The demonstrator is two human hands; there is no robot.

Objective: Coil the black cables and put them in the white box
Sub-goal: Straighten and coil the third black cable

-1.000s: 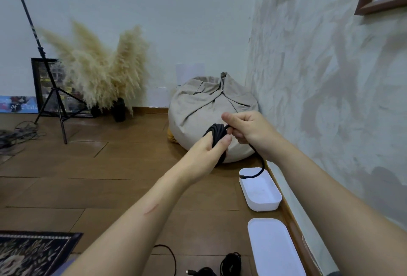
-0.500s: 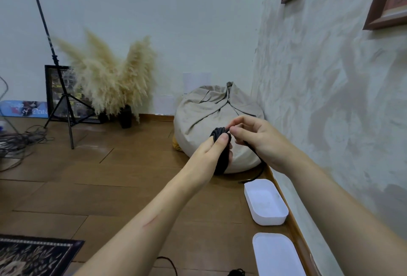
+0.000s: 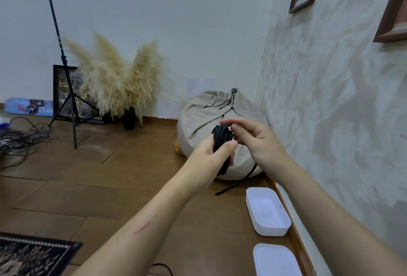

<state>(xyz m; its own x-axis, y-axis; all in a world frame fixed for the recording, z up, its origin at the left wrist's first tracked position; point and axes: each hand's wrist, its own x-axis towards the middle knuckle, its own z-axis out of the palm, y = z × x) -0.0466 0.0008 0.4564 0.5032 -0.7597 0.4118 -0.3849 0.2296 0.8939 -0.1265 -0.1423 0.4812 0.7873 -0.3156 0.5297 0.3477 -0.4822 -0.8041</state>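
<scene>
Black cable sat bunched in my left hand, fingers curled round it; my right hand pinched the bunch at its top; its loose end hung below my right hand; the white box lay lower down, apart.

Box lies beside wall, before the beanbag.

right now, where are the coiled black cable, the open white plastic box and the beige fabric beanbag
coiled black cable (image 3: 221, 136): head view, upper wraps of the coil
open white plastic box (image 3: 267, 208): head view, bare inside floor
beige fabric beanbag (image 3: 198, 119): head view, left side of its cover
</scene>
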